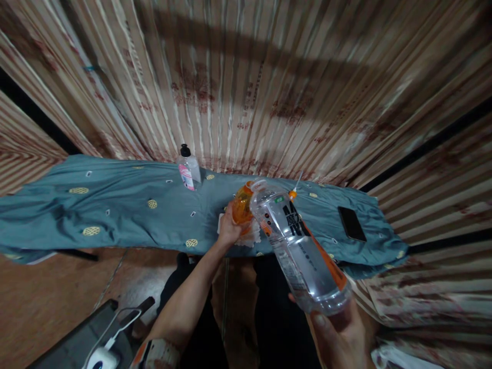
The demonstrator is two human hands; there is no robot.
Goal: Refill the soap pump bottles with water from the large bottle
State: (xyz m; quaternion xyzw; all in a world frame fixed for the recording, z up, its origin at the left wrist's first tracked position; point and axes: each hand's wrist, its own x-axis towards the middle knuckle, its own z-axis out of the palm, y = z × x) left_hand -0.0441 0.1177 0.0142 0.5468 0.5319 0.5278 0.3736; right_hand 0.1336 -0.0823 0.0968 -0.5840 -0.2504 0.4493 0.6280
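My left hand is wrapped round a small orange see-through bottle over the table. A large clear plastic bottle with a black, white and orange label is held near its base by my right hand. It tilts so that its mouth is at the orange bottle's opening; whether the two touch I cannot tell. Liquid passing between them cannot be made out. Beneath the orange bottle lies a pale cloth or tissue, partly hidden. Behind the clear bottle is an orange nozzle top with a thin white tube.
A clear bottle with black cap and pink label stands at the back of the table, which has a teal cloth. A black phone lies on the right. Striped curtains enclose the table. A white device with a cable is at lower left.
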